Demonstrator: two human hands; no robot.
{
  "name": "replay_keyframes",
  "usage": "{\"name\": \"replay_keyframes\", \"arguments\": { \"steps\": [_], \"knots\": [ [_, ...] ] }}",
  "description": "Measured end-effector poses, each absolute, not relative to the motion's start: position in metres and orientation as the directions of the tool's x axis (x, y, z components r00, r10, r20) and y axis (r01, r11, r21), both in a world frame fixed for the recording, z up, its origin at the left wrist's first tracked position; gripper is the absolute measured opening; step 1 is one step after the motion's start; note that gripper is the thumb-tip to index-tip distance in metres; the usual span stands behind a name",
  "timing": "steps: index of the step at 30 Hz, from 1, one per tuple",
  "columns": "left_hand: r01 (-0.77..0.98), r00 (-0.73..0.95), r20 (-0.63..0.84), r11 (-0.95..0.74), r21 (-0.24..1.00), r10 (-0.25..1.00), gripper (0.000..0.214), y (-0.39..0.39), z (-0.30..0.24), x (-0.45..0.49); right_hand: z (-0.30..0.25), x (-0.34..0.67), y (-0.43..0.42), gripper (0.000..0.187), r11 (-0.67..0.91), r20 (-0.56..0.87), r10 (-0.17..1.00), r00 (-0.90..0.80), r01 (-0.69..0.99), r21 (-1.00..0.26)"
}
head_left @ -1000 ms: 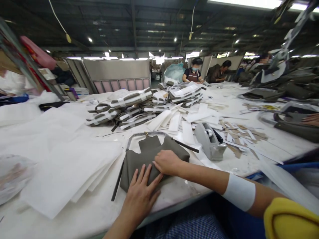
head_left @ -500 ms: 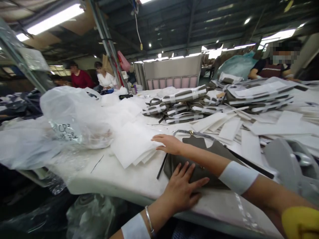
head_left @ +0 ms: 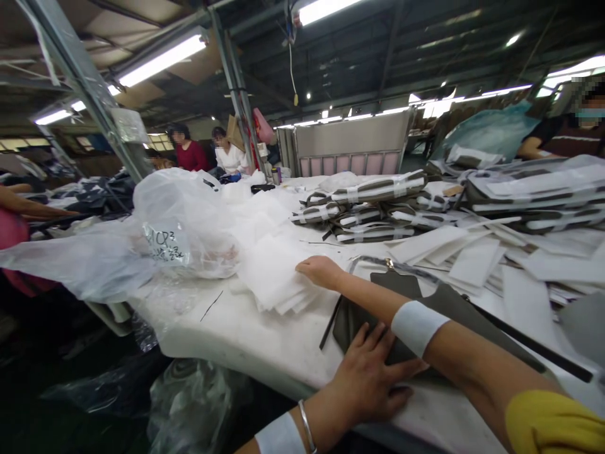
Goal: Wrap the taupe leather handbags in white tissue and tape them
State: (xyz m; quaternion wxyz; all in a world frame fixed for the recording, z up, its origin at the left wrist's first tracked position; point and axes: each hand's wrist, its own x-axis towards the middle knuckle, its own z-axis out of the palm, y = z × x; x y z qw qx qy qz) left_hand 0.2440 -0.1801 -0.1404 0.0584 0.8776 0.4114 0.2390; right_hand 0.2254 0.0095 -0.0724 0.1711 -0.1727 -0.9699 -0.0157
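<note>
A grey-green leather handbag [head_left: 439, 306] with a gold clasp lies flat on the white table [head_left: 255, 334]. My left hand [head_left: 371, 381] rests open on the bag's near corner, fingers spread flat. My right hand [head_left: 321, 271] reaches across the bag to the stack of white sheets [head_left: 274, 274] at its left. Its fingers are curled down on the stack's edge; whether they grip a sheet is hidden. A thin black strap [head_left: 329, 313] lies beside the bag.
A clear plastic bag [head_left: 184, 227] with writing sits left of the sheets. Wrapped grey bags [head_left: 363, 205] are piled further back, with white paper strips [head_left: 472, 252] to the right. A steel post [head_left: 236, 94] stands behind. Other people work at the far tables.
The view has swung left. My right hand left the bag and reached to the white sheet stack. My left hand stayed flat on the bag.
</note>
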Motion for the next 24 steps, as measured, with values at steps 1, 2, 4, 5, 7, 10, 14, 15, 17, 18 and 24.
{"name": "replay_keyframes", "arguments": {
  "steps": [1,2,4,5,7,10,14,15,17,18,24],
  "knots": [
    [0.695,0.552,0.368,-0.657,0.293,0.748,0.051,-0.181,-0.139,0.244,-0.065,0.23,0.012,0.029,0.927,0.391,0.356,-0.849,0.373,-0.035],
    [0.695,0.56,0.363,-0.661,0.283,0.745,0.052,-0.181,-0.138,0.243,-0.057,0.236,0.015,0.029,0.913,0.446,0.381,-0.81,0.405,-0.045],
    [0.699,0.574,0.354,-0.667,0.258,0.738,0.054,-0.182,-0.135,0.242,-0.039,0.254,0.021,0.03,0.885,0.533,0.424,-0.732,0.46,-0.072],
    [0.701,0.579,0.352,-0.67,0.244,0.735,0.054,-0.182,-0.135,0.242,-0.031,0.267,0.022,0.03,0.874,0.568,0.44,-0.695,0.476,-0.095],
    [0.71,0.581,0.354,-0.669,0.221,0.733,0.055,-0.181,-0.135,0.241,-0.014,0.298,0.022,0.029,0.865,0.629,0.459,-0.627,0.479,-0.154],
    [0.717,0.581,0.365,-0.669,0.193,0.728,0.056,-0.179,-0.139,0.242,0.002,0.36,0.013,0.026,0.856,0.661,0.487,-0.571,0.463,-0.23],
    [0.727,0.578,0.394,-0.67,0.15,0.715,0.06,-0.177,-0.144,0.244,0.008,0.463,0.0,0.027,0.811,0.45,0.585,-0.675,0.507,-0.293],
    [0.727,0.579,0.401,-0.672,0.14,0.71,0.061,-0.176,-0.145,0.245,0.008,0.487,-0.004,0.028,0.803,0.356,0.595,-0.721,0.516,-0.297],
    [0.733,0.575,0.401,-0.667,0.136,0.713,0.063,-0.177,-0.147,0.246,0.01,0.526,-0.013,0.033,0.785,0.204,0.609,-0.766,0.548,-0.287],
    [0.74,0.567,0.395,-0.657,0.141,0.723,0.064,-0.177,-0.149,0.246,0.011,0.538,-0.019,0.035,0.77,0.177,0.629,-0.757,0.574,-0.279],
    [0.731,0.509,0.62,-0.68,0.054,0.596,0.041,-0.177,-0.165,0.245,-0.006,0.508,-0.077,0.051,0.759,0.151,0.63,-0.762,0.562,-0.33]
  ]
}}
